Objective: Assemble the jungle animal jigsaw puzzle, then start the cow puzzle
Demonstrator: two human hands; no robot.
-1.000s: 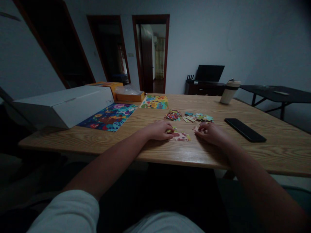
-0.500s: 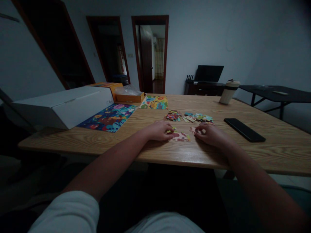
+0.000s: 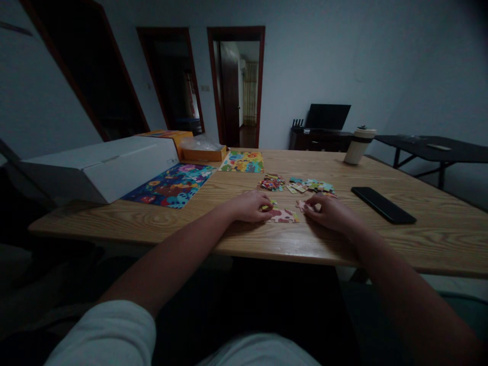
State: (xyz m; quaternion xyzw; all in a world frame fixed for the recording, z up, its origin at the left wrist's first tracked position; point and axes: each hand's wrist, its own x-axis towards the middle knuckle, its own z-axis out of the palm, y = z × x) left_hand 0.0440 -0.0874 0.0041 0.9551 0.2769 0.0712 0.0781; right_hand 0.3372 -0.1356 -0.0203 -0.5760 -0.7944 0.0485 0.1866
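Note:
My left hand (image 3: 252, 206) rests on the wooden table, its fingers curled round a yellow-green puzzle piece (image 3: 271, 203). Beside its fingertips lies a joined strip of pink puzzle pieces (image 3: 285, 216) with brown patches, partly covered by the hand. To the right, my right hand (image 3: 327, 209) pinches a pink puzzle piece (image 3: 301, 205) just above and right of that strip, with a gap between them. Behind the hands lie a pile of reddish puzzle pieces (image 3: 272, 182) and a spread of green and blue puzzle pieces (image 3: 320, 186).
A black phone (image 3: 382, 205) lies to the right, with a white tumbler (image 3: 359, 146) behind it. On the left are a long white box (image 3: 129, 165), a dark blue picture sheet (image 3: 171, 184), a yellow picture sheet (image 3: 243, 161) and an orange tray (image 3: 204, 154) holding clear plastic.
My right hand has shifted slightly left with its pink piece, closer to the strip. The left hand has stayed in place.

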